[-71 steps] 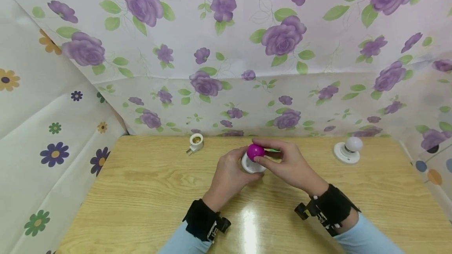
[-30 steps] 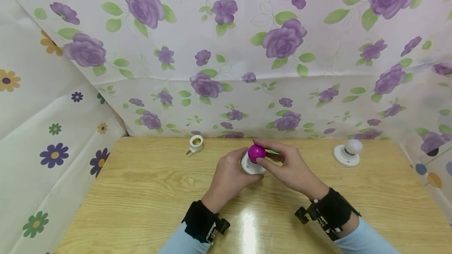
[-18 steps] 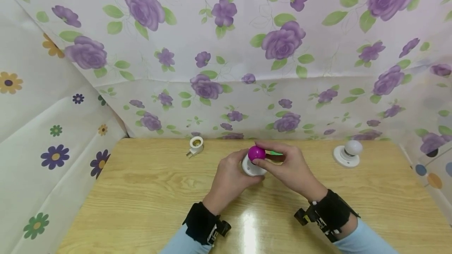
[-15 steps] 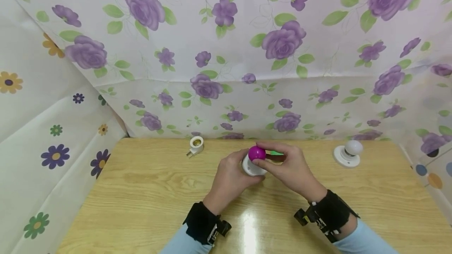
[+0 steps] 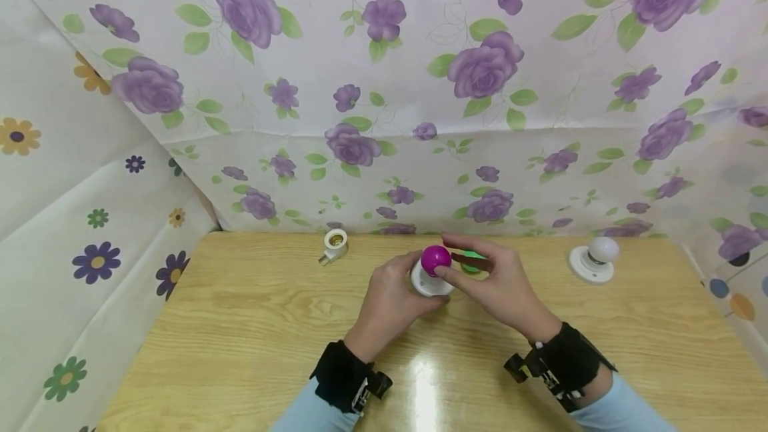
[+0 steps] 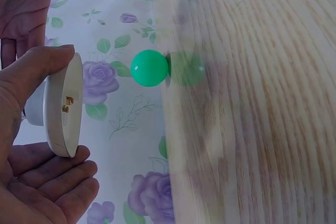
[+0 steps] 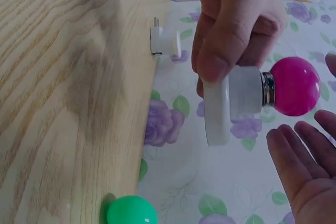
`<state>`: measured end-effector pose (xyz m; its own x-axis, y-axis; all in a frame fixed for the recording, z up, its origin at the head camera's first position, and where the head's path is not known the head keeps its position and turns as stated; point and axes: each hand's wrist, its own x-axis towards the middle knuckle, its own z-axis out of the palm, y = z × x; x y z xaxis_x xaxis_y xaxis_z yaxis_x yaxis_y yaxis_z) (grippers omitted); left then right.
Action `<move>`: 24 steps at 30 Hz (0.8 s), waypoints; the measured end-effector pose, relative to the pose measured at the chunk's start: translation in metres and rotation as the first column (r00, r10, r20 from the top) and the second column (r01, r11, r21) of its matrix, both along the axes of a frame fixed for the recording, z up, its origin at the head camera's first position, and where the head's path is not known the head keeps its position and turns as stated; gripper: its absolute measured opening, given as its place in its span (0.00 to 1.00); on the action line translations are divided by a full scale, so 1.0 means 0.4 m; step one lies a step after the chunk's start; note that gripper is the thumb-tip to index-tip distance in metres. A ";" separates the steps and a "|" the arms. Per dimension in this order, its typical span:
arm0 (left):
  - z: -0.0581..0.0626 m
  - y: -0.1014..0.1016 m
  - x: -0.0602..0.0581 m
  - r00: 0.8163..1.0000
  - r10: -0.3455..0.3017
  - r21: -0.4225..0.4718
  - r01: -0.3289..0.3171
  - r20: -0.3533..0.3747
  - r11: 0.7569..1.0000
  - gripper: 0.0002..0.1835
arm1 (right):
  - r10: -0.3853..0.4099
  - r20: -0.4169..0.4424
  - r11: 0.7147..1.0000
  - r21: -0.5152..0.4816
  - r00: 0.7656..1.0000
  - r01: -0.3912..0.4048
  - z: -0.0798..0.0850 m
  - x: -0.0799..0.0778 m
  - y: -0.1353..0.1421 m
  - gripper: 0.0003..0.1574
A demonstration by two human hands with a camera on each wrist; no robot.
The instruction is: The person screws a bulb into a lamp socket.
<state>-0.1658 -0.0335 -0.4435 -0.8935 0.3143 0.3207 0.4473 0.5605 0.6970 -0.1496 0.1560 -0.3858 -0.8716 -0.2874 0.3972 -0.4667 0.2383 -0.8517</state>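
My left hand (image 5: 393, 287) grips the rim of a round white lamp holder (image 6: 54, 103), raised off the table. Its hollow underside shows brass contacts in the left wrist view. A magenta light bulb (image 7: 297, 86) sits in the holder's socket, with a metal band (image 7: 268, 88) visible between globe and holder. Around the bulb, the fingers of my right hand (image 5: 497, 277) are spread; the right wrist view shows a gap between its fingers and the globe. Behind that hand a smooth green ball (image 6: 149, 68), like a bulb's globe, rests on the table, partly covered in the head view.
A white plug-in socket (image 5: 335, 243) with two prongs lies at the table's back edge, left of the hands. Back right stands another white lamp holder (image 5: 581, 271) with a white bulb (image 5: 603, 249) in it. Flowered sheeting (image 5: 408, 85) rises behind the wooden table (image 5: 252, 339).
My right hand's fingers have come away from the magenta bulb and spread wider, exposing more of the green ball. The left hand keeps its grip on the holder, almost unmoved.
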 end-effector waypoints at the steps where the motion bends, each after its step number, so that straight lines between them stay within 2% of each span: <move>1: 0.000 0.000 0.000 1.000 0.002 -0.004 -0.002 0.000 1.000 0.36 | 0.010 0.003 1.000 0.002 1.000 -0.010 0.000 -0.001 0.003 0.28; 5: 0.001 0.003 -0.001 1.000 0.003 -0.009 -0.003 0.006 1.000 0.36 | 0.051 0.028 0.999 0.015 0.998 -0.051 0.021 0.007 0.006 0.28; 11: -0.001 0.006 -0.002 1.000 -0.009 -0.018 0.010 0.015 1.000 0.35 | 0.092 0.052 0.994 0.055 0.994 -0.095 0.028 0.008 0.005 0.29; 24: 0.001 0.006 -0.002 0.998 -0.021 -0.027 0.022 0.053 0.999 0.35 | 0.099 0.045 0.992 0.068 0.994 -0.102 0.018 0.005 0.002 0.28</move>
<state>-0.1665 -0.0310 -0.4430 -0.9019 0.3413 0.2648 0.4226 0.5704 0.7043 -0.1476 0.1569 -0.3784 -0.8521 -0.4004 0.3370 -0.4559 0.2515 -0.8538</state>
